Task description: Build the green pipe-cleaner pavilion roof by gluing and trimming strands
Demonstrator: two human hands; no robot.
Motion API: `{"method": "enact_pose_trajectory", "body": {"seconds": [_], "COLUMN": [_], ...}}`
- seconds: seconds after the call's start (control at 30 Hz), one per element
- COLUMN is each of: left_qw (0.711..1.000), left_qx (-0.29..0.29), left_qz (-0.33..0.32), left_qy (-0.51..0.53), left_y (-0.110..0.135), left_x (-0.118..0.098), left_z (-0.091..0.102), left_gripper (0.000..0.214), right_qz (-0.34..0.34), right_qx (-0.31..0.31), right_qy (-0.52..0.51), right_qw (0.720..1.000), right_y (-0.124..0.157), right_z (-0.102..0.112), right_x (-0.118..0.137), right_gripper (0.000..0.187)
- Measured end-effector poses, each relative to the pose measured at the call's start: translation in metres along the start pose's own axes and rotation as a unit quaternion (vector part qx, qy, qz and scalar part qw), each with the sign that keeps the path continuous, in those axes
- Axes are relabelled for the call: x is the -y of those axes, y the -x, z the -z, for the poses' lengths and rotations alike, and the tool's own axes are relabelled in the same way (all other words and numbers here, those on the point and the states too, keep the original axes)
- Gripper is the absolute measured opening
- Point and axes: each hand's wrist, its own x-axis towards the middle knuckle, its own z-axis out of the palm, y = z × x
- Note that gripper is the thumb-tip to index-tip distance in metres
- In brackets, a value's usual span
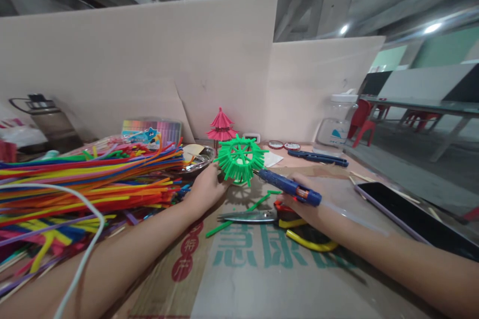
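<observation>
My left hand grips a green pipe-cleaner wheel with many short spokes, holding it tilted above the cardboard. My right hand is closed round a blue glue gun. The gun's nozzle touches the right side of the green wheel. Short green pipe-cleaner offcuts lie on the cardboard just below the wheel. Pliers with yellow handles rest flat under my right wrist.
A big heap of coloured pipe cleaners fills the left. A pink paper tree, a metal dish, a marker box, a second blue tool, a plastic jar and a phone lie around. A white cable crosses my left arm.
</observation>
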Motion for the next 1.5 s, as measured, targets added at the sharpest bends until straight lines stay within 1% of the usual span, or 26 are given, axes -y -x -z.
{"method": "enact_pose_trajectory", "body": {"seconds": [0.1, 0.2, 0.37, 0.53, 0.87, 1.03, 1.27, 1.5], "left_qw": [1.000, 1.000, 0.999, 0.999, 0.999, 0.999, 0.999, 0.999], "left_qx": [-0.002, 0.000, -0.002, 0.002, -0.001, 0.002, 0.006, 0.004], "left_qz": [0.003, 0.000, -0.002, -0.001, -0.028, -0.025, -0.016, -0.017], "left_qy": [-0.004, -0.007, -0.032, -0.032, -0.021, -0.026, -0.031, -0.041], "left_y": [0.000, 0.000, 0.001, 0.001, 0.001, 0.001, 0.001, 0.001], "left_x": [0.002, 0.002, -0.004, -0.008, -0.007, -0.006, -0.007, -0.008], "left_z": [-0.001, 0.000, 0.003, 0.005, 0.005, 0.005, 0.005, 0.005], "left_gripper": [0.041, 0.039, 0.032, 0.029, 0.032, 0.030, 0.030, 0.030], "right_qz": [-0.008, -0.012, -0.016, -0.012, -0.028, -0.037, -0.022, -0.031], "right_qx": [-0.003, 0.001, 0.013, 0.005, 0.004, 0.008, -0.009, 0.002], "right_qy": [0.014, 0.003, -0.013, -0.006, -0.007, -0.033, -0.012, -0.011], "right_qw": [1.000, 1.000, 1.000, 1.000, 1.000, 0.999, 1.000, 0.999], "right_y": [0.000, 0.001, 0.001, 0.001, 0.002, 0.003, 0.002, 0.003], "right_z": [0.001, 0.002, 0.001, 0.000, 0.000, -0.001, -0.001, 0.000], "right_x": [0.003, 0.004, 0.001, 0.000, 0.001, 0.000, -0.002, -0.001], "right_gripper": [0.020, 0.020, 0.017, 0.020, 0.018, 0.017, 0.019, 0.018]}}
